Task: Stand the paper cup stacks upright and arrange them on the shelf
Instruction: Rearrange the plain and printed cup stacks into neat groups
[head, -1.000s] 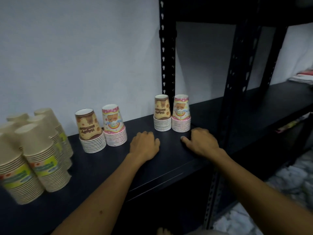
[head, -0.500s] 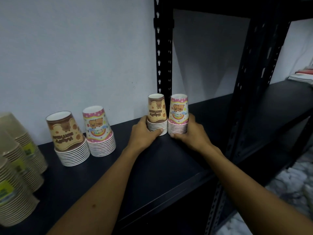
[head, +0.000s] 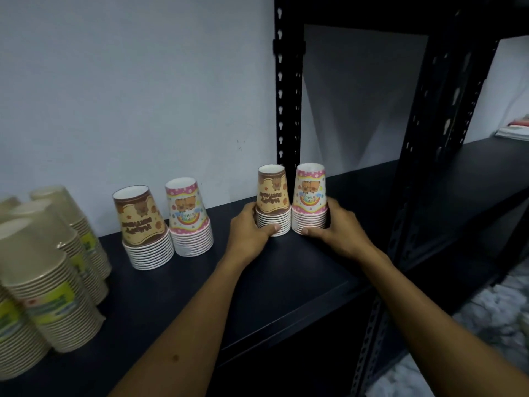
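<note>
Two upside-down paper cup stacks stand side by side at the back of the black shelf [head: 286, 282], next to the upright post. My left hand [head: 248, 230] grips the base of the brown stack [head: 272, 193], thumb across its front rims. My right hand [head: 336, 230] grips the base of the pink stack [head: 310, 190] the same way. Further left stand another brown stack [head: 141, 222] and another pink stack [head: 187, 213], upright and touching each other.
Several tall beige cup stacks [head: 48, 270] crowd the shelf's left end. A black perforated post [head: 287, 96] rises behind the held stacks, another post [head: 429, 138] stands front right. The shelf continues to the right, with papers [head: 515, 130] at its far end. White wall behind.
Both hands went from resting on the shelf front to the two stacks and took hold of their bases. The view has shifted slightly closer.
</note>
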